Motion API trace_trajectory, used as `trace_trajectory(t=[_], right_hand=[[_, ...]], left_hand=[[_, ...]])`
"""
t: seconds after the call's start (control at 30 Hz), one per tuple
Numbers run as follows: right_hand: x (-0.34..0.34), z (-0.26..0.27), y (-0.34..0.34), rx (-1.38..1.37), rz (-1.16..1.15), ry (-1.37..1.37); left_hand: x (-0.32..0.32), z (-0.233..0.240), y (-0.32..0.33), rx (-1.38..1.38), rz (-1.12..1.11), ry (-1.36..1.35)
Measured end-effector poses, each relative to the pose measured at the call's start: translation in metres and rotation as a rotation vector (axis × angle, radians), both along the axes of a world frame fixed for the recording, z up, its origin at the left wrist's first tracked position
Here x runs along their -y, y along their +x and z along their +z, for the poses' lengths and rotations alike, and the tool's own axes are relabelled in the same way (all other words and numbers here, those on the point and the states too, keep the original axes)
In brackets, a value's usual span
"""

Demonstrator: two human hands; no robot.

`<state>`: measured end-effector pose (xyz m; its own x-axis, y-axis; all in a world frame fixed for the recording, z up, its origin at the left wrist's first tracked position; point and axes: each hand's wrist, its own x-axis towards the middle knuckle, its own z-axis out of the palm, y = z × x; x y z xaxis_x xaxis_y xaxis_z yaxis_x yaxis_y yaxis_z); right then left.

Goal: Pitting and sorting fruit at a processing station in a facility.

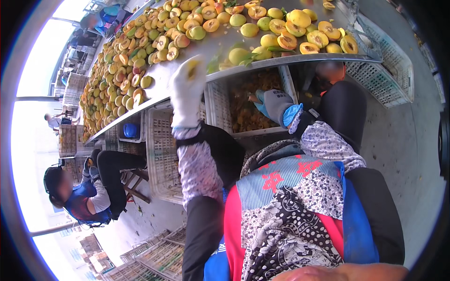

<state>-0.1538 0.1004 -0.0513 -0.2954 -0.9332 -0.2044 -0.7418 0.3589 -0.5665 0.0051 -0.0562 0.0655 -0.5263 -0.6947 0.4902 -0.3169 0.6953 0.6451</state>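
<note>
My left hand (188, 93), in a white knit glove with a yellow-brown patch near the fingers, is raised at the metal table's front edge (258, 65). It is blurred; whether it holds anything is unclear. Lower and to the right, my right hand (277, 103) wears a grey glove with blue material at the fingers and cuff. It hangs over a white plastic crate (218, 105) holding brown and orange scraps (246, 95). Its grip cannot be made out. Beyond the hands, yellow peaches, whole (249, 30) and halved (287, 41), lie on the table among green leaves (281, 48).
A large heap of halved peaches (123, 70) covers the table's left part. White crates stand below the table (163, 151) and at its right end (383, 84). Another person (84, 189) sits at left near a wooden stool (135, 186). More crates (158, 258) lie behind.
</note>
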Motion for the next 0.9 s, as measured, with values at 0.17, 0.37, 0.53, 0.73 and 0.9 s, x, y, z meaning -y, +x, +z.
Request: trace_trajectory(t=[0.17,0.37,0.53,0.73,0.9], right_hand=[[-0.01,-0.012,-0.002,0.045,0.017,-0.23],[-0.013,0.005,-0.003,0.093,0.049,-0.21],[-0.008,0.026,0.002,0.189,-0.019,-0.159],[-0.002,0.033,0.009,0.244,-0.119,-0.412],[0.01,0.05,0.025,0.417,-0.041,-0.772]], left_hand=[[0.033,-0.029,-0.095,0.534,-0.361,-0.065],[0.053,-0.024,-0.116,0.803,-0.341,-0.132],[0.065,-0.012,-0.097,0.401,-0.218,0.253],[0.051,-0.008,-0.045,-0.366,-0.174,0.969],[0.009,-0.021,-0.024,-0.383,-0.224,1.069]])
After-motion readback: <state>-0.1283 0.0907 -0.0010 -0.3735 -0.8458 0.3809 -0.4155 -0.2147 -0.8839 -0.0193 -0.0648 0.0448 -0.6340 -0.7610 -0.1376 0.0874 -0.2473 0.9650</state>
